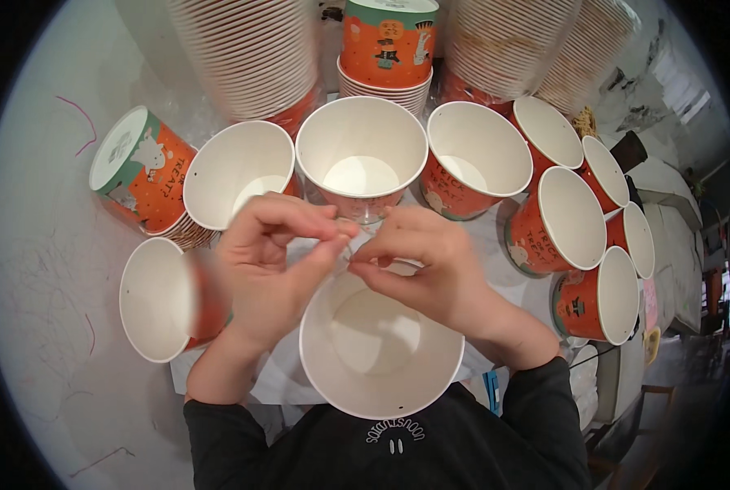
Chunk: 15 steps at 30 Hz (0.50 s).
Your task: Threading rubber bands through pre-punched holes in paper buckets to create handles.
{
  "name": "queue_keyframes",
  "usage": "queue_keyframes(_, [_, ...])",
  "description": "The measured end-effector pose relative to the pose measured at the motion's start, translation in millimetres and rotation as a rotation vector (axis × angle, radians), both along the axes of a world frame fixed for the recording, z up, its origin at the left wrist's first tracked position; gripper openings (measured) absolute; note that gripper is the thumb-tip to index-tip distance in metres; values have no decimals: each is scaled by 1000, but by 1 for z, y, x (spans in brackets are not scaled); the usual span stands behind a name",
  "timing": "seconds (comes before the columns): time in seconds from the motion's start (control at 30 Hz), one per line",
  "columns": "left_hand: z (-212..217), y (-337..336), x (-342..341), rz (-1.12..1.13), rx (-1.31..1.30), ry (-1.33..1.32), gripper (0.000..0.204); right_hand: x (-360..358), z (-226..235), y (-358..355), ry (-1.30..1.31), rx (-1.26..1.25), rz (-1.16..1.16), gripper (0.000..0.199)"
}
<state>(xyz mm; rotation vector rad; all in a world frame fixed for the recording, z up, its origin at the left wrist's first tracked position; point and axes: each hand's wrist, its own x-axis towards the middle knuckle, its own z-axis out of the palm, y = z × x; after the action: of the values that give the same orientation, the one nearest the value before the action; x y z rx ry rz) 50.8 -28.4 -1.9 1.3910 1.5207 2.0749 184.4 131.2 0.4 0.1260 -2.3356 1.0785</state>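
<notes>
A large white-lined paper bucket (379, 347) with an orange outside stands right in front of me, its mouth facing up. My left hand (271, 261) and my right hand (430, 265) meet above its far rim, fingertips pinched together on something thin and pale, perhaps a string or clear strip; it is too small to tell. Both sleeves are black. Just behind the hands stands another open bucket (361, 155).
Several more orange paper buckets ring the hands: (238, 171), (477, 155), (563, 219), (606, 294), one on its side at the left (162, 298). An upside-down stack (140, 167) lies at the far left. Tall nested stacks (251, 53) (508, 45) stand behind. The white table (46, 269) carries pen scribbles.
</notes>
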Motion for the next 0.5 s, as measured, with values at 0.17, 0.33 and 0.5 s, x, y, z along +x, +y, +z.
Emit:
queue_keyframes(0.17, [11, -8, -8, -31, 205, -141, 31, 0, -2, 7, -157, 18, 50, 11])
queue_keyframes(0.33, [15, -11, 9, -269, -55, -94, 27, -5, -2, 11, -417, -710, 328, 39])
queue_keyframes(0.5, [26, -19, 23, -192, -205, 365, 24, -3, 7, 5, -477, -1322, 499, 43])
